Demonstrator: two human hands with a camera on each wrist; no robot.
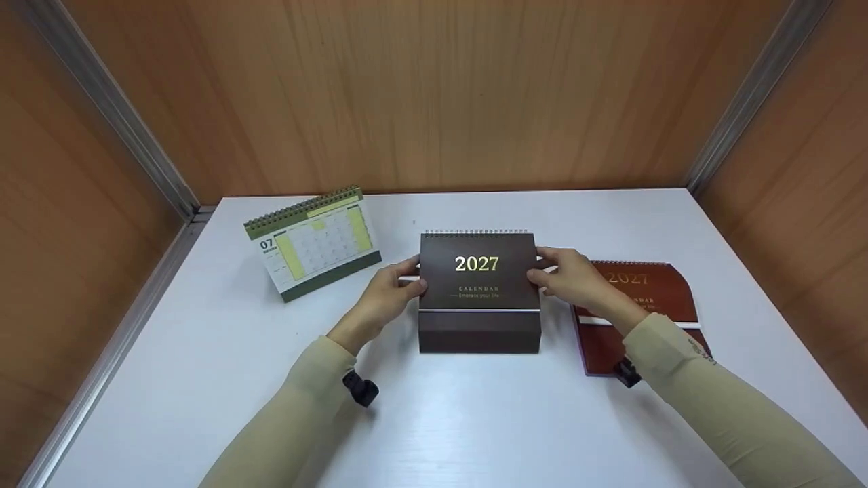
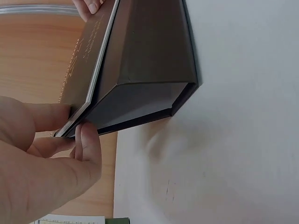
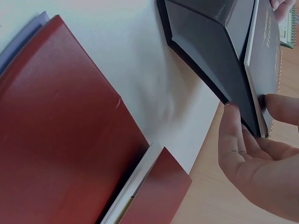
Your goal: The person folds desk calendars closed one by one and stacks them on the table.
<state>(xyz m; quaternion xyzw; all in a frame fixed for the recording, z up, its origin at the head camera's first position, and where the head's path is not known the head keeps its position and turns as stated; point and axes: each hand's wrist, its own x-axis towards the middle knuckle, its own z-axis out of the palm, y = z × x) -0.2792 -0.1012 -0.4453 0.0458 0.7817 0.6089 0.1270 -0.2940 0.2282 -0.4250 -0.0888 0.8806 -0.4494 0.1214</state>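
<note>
A dark brown desk calendar (image 1: pixel 479 285) with gold 2027 lettering stands propped up at the middle of the table. My left hand (image 1: pixel 388 295) grips its left edge, thumb on the front cover and fingers curled behind, as the left wrist view shows. On the opposite edge, my right hand (image 1: pixel 573 276) pinches the calendar the same way. In both wrist views the calendar's hollow folded stand (image 2: pixel 140 105) is visible from the side. A spiral binding runs along its top.
Left of the hands, a green and white desk calendar (image 1: pixel 315 244) stands angled, showing page 07. A red-brown 2027 calendar (image 1: pixel 644 346) is at the right, partly under my right forearm. Wooden panels (image 1: pixel 434 95) enclose the white table (image 1: pixel 434 420) at the back and sides.
</note>
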